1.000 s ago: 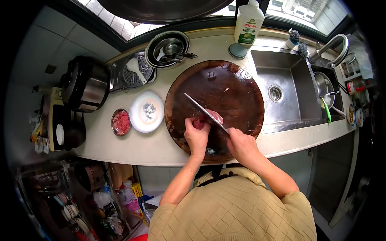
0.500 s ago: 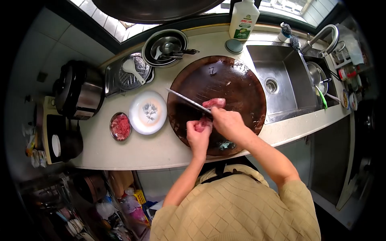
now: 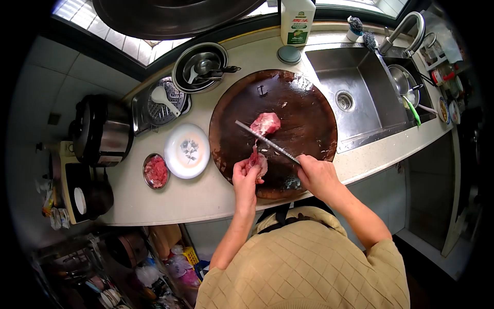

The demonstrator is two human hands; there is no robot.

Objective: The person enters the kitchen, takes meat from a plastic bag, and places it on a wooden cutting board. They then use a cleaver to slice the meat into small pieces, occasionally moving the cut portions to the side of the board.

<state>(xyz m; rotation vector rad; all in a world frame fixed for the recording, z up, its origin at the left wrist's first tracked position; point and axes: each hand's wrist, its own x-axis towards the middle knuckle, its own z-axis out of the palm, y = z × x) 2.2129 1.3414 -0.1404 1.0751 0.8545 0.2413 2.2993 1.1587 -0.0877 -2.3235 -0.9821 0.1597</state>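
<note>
L hand [image 3: 246, 174]: fingers closed on near meat piece [image 3: 259, 166], round board's [image 3: 226, 113] near-left edge | R hand [image 3: 317, 175]: fist closed round knife [image 3: 267, 142] handle, at board's near-right edge; blade angles far-left between pieces | far meat piece [image 3: 265, 123]: on board, inward of its far edge | plate [image 3: 187, 151]: off board's left edge, on counter [image 3: 149, 206]

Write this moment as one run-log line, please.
left hand: grips meat | right hand: holds knife | round board: more meat beyond knife | plate: beside small meat bowl
</note>
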